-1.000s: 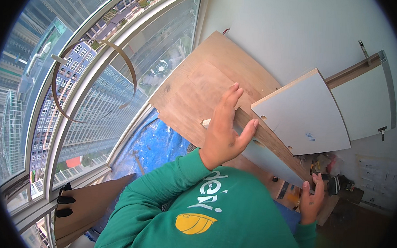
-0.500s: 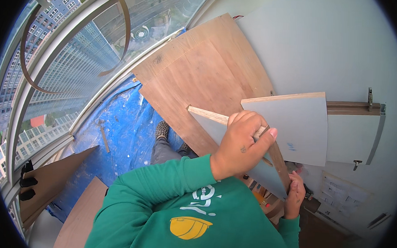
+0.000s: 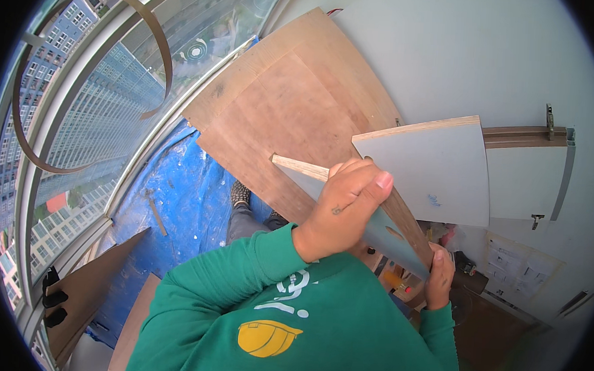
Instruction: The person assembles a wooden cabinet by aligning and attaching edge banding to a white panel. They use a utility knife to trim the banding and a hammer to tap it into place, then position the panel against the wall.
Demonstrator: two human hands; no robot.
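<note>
Two grips [image 3: 345,209] [image 3: 440,279], one held panel [image 3: 404,252]

My left hand [image 3: 341,211] — fingers raised a second ago — now wraps over a corner of the pale grey panel [image 3: 383,238].

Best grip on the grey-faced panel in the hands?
Likely the long brown edge, from above, one hand toward each end. The grey-faced panel is tilted with that narrow edge facing the camera, so thumb and fingers can straddle it. The left hand and right hand are spread along it.
</note>
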